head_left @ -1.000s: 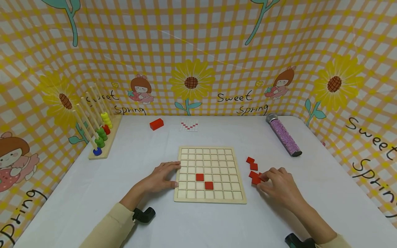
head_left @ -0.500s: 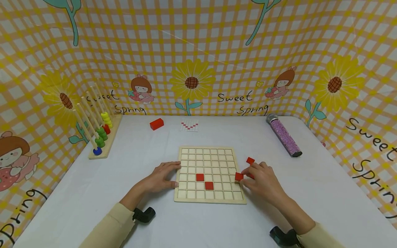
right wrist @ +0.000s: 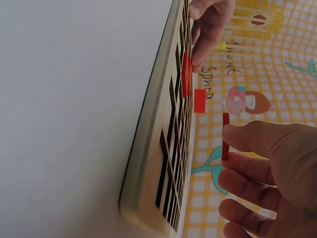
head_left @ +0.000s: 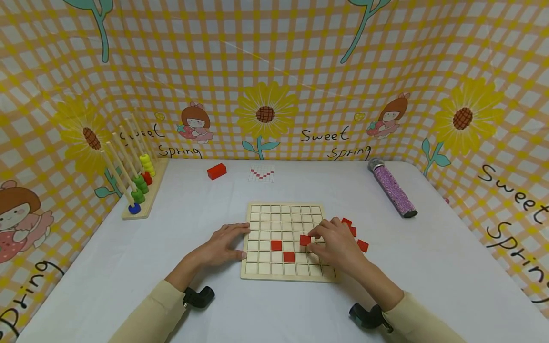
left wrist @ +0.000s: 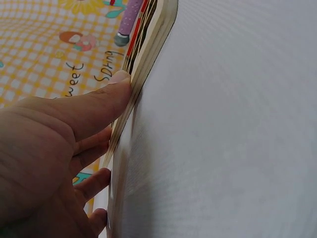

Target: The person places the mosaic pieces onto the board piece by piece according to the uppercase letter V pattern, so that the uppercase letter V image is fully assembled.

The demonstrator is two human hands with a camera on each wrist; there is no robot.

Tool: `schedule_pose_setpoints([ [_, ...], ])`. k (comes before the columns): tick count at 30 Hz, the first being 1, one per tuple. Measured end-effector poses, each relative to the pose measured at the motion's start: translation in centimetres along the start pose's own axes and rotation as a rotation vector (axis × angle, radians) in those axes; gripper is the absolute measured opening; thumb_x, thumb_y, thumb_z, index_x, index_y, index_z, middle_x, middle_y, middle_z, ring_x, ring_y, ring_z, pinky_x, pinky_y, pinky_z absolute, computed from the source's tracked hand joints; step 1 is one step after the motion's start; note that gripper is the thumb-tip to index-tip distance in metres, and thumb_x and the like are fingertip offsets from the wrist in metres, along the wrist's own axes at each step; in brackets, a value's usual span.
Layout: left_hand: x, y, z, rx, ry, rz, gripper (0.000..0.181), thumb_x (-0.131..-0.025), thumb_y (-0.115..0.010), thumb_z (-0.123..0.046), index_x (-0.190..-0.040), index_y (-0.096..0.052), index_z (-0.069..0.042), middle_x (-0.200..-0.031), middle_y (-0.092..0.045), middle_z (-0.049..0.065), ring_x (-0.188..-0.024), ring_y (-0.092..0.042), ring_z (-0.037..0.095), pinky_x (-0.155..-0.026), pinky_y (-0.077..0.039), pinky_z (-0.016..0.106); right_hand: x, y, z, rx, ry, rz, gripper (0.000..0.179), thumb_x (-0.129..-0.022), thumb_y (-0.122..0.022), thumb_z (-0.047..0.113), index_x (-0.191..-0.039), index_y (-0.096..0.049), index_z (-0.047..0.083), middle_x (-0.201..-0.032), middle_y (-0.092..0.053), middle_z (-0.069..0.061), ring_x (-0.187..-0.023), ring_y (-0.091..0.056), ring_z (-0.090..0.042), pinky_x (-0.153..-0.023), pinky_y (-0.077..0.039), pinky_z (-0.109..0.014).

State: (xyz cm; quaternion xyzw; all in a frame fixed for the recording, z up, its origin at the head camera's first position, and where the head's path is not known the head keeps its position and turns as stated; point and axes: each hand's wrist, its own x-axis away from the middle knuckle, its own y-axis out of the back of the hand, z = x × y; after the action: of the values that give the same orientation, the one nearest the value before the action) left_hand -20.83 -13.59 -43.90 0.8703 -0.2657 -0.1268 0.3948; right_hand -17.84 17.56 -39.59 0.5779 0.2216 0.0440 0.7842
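A wooden grid board (head_left: 274, 217) lies mid-table, with two red square tiles set in its cells, one tile (head_left: 276, 245) up and left of the other tile (head_left: 289, 257). My left hand (head_left: 220, 245) rests at the board's left edge, thumb and fingertips touching its side, as the left wrist view also shows. Over the right half of the board, my right hand (head_left: 339, 243) pinches a red square tile (right wrist: 226, 136) between thumb and forefinger. In the right wrist view that tile is raised above the board, seen edge-on. Its other fingers are loosely bent.
Several loose red tiles (head_left: 362, 246) lie right of the board, partly behind the right hand. At the back are a red block (head_left: 216, 171), a small pattern card (head_left: 261, 174) and a glittery purple microphone (head_left: 394, 188). A bead-stacking rack (head_left: 146, 202) stands at the left.
My right hand has picked a red tile from the loose ones and carried it left over the board. The left hand has stayed at the board's edge.
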Motion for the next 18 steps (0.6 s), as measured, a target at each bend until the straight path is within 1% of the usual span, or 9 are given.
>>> schedule_pose_setpoints([
  [4,0.0,0.0,-0.1,0.005,0.004,-0.002,0.061,-0.084,-0.069,-0.024,-0.138,-0.044,-0.007,-0.152,-0.034,0.01,-0.139,-0.025,0.035,-0.11,-0.019,0.059,-0.7,-0.5,1.0,0.003,0.041,-0.003,0.024,-0.071,-0.081,0.026,-0.088,-0.072,0.011,-0.081,-0.061,0.001,-0.082,-0.045,-0.016,-0.071,-0.036,-0.031],
  [7,0.0,0.0,-0.1,0.008,0.005,-0.003,0.061,-0.084,-0.069,-0.024,-0.138,-0.044,-0.007,-0.152,-0.034,0.01,-0.139,-0.026,0.035,-0.11,-0.019,0.059,-1.2,-0.9,1.6,-0.005,0.065,0.005,0.024,-0.072,-0.08,0.026,-0.088,-0.072,0.011,-0.081,-0.061,0.002,-0.082,-0.044,-0.016,-0.071,-0.036,-0.031],
  [11,0.0,0.0,0.0,0.01,0.007,-0.001,0.061,-0.084,-0.07,-0.025,-0.137,-0.045,-0.008,-0.152,-0.034,0.01,-0.139,-0.026,0.035,-0.11,-0.019,0.059,-1.8,-1.3,2.4,-0.017,0.078,0.026,0.023,-0.073,-0.079,0.026,-0.089,-0.072,0.011,-0.082,-0.062,0.002,-0.081,-0.044,-0.015,-0.074,-0.036,-0.032],
  [18,0.0,0.1,-0.1,0.008,0.011,0.005,0.061,-0.084,-0.069,-0.025,-0.137,-0.045,-0.008,-0.152,-0.034,0.009,-0.139,-0.025,0.035,-0.11,-0.019,0.059,-3.1,-2.0,3.7,-0.01,0.098,0.032,0.019,-0.074,-0.077,0.023,-0.088,-0.072,0.012,-0.081,-0.062,0.001,-0.081,-0.045,-0.016,-0.072,-0.037,-0.03],
])
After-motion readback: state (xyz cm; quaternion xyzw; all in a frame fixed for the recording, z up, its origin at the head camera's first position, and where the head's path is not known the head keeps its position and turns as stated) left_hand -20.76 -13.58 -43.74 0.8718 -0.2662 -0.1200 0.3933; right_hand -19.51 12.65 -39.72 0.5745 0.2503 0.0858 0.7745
